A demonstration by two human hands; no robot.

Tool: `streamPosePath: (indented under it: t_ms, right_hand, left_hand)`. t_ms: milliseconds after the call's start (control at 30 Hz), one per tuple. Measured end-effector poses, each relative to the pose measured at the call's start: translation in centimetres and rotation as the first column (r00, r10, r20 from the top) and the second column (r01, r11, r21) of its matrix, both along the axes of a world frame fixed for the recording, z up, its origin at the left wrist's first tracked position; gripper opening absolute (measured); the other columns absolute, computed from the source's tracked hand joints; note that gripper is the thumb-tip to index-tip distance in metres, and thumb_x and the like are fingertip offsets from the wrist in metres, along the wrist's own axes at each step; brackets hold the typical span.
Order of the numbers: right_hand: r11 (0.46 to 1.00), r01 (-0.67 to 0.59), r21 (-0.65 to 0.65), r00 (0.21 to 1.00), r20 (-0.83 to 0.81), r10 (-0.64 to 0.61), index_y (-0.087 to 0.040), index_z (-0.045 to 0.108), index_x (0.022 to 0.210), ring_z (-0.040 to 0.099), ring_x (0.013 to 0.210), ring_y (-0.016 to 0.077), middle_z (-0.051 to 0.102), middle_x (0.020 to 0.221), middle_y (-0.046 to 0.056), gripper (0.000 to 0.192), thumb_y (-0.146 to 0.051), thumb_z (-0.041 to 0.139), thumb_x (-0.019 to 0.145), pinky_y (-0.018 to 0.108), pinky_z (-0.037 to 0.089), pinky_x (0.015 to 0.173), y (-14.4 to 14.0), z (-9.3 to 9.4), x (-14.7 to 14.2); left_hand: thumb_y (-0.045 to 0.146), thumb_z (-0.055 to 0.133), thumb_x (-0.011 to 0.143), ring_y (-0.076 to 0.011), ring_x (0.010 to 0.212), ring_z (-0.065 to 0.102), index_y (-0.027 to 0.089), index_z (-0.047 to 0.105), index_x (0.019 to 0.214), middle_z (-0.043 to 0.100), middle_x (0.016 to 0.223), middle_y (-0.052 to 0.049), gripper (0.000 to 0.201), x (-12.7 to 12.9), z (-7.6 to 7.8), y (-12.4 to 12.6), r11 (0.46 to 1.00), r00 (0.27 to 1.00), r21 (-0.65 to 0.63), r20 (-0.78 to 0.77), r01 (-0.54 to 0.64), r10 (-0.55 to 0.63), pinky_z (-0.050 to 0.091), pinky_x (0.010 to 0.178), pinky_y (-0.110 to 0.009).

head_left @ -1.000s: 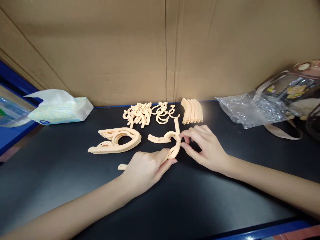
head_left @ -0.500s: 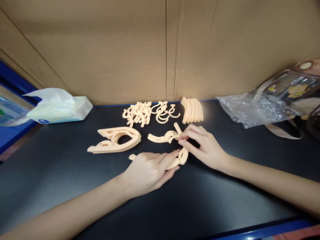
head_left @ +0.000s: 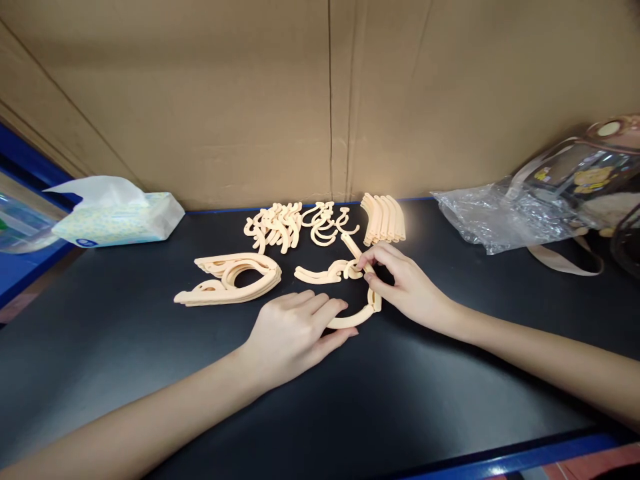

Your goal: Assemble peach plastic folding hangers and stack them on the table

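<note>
A peach-coloured folding clothes hanger [head_left: 357, 320] lies low over the black table, its two curved arms spread apart at the joint. My left hand [head_left: 293, 337] is closed over one arm, hiding much of it. The fingers of my right hand [head_left: 413, 287] pinch the other arm, whose far end sticks out beyond them. Just behind the hanger are loose curved arm and hook parts [head_left: 317, 275], close to my right fingertips. To the left of these, several folded hangers [head_left: 263, 293] are stacked flat.
At the back lie a heap of short curved parts [head_left: 275, 225], a few hooks [head_left: 323, 223] and a row of long curved arms [head_left: 384, 219]. A tissue box [head_left: 120, 220] stands left; a plastic bag [head_left: 475, 213] and a clear backpack [head_left: 595, 173] are right. Cardboard [head_left: 240, 100] walls the back.
The hanger's arms have swung wider apart at the joint. The arm in my right hand now points further up and left. My left fingers have drawn back slightly along the other arm.
</note>
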State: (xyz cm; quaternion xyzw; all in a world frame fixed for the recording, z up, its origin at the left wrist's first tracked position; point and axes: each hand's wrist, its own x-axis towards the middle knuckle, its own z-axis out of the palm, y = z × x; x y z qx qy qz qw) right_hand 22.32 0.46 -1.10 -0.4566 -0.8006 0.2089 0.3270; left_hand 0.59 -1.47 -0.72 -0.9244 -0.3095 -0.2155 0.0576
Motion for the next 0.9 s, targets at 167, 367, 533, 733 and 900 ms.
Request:
streamPosePath:
  t_ms: [167, 367, 533, 733, 900]
  right_hand:
    - [0.981, 0.079, 0.175, 0.964, 0.239, -0.12, -0.02, 0.05, 0.096, 0.053, 0.094, 0.0209, 0.057, 0.097, 0.006, 0.023, -0.004, 0.037, 0.084, 0.036, 0.042, 0.082, 0.1, -0.5, 0.3]
    - [0.909, 0.092, 0.406, 0.843, 0.455, -0.288, -0.015, 0.053, 0.098, 0.054, 0.09, 0.0228, 0.061, 0.096, 0.008, 0.024, -0.002, 0.038, 0.085, 0.033, 0.039, 0.075, 0.4, -0.4, 0.5]
    - [0.871, 0.039, 0.49, 0.771, 0.54, -0.338, -0.014, 0.056, 0.097, 0.056, 0.085, 0.0228, 0.064, 0.093, 0.008, 0.022, -0.003, 0.04, 0.086, 0.033, 0.036, 0.072, 0.6, -0.1, 0.8]
    - [0.87, 0.014, 0.492, 0.696, 0.62, -0.362, -0.011, 0.06, 0.1, 0.059, 0.086, 0.023, 0.067, 0.092, 0.009, 0.026, -0.002, 0.038, 0.087, 0.033, 0.035, 0.074, 0.5, 0.2, 0.9]
    - [0.88, -0.013, 0.474, 0.655, 0.669, -0.351, -0.011, 0.064, 0.095, 0.059, 0.078, 0.0219, 0.068, 0.083, 0.008, 0.027, -0.001, 0.041, 0.087, 0.033, 0.036, 0.075, 0.3, 0.3, 0.9]
  left_hand:
    - [0.037, 0.052, 0.091, -0.0139, 0.067, 0.058, 0.018, 0.064, 0.085, 0.066, 0.072, 0.0, 0.023, -0.2, -0.1, 0.4, 0.998, 1.0, 0.065, -0.011, -0.005, 0.006, 0.041, 0.06, -0.025]
    - [0.028, 0.051, 0.093, -0.0174, 0.085, 0.055, 0.018, 0.064, 0.095, 0.065, 0.086, -0.002, 0.017, -0.1, -0.1, 1.0, 0.999, 1.0, 0.045, -0.001, 0.017, -0.017, 0.044, 0.073, -0.028]
    - [0.026, 0.047, 0.094, -0.0193, 0.089, 0.053, 0.018, 0.064, 0.102, 0.063, 0.094, -0.006, 0.021, 0.0, -0.4, 1.4, 1.0, 1.0, -0.006, 0.001, 0.029, -0.029, 0.047, 0.078, -0.033]
    - [0.023, 0.046, 0.095, -0.0194, 0.091, 0.054, 0.017, 0.061, 0.107, 0.065, 0.097, -0.005, 0.021, -0.1, -0.5, 1.5, 0.997, 0.998, -0.054, -0.01, 0.06, -0.061, 0.043, 0.076, -0.034]
    - [0.021, 0.046, 0.095, -0.0192, 0.093, 0.055, 0.017, 0.06, 0.109, 0.066, 0.097, -0.004, 0.02, -0.1, -0.4, 1.4, 0.993, 0.996, -0.075, 0.0, 0.088, -0.088, 0.041, 0.077, -0.034]
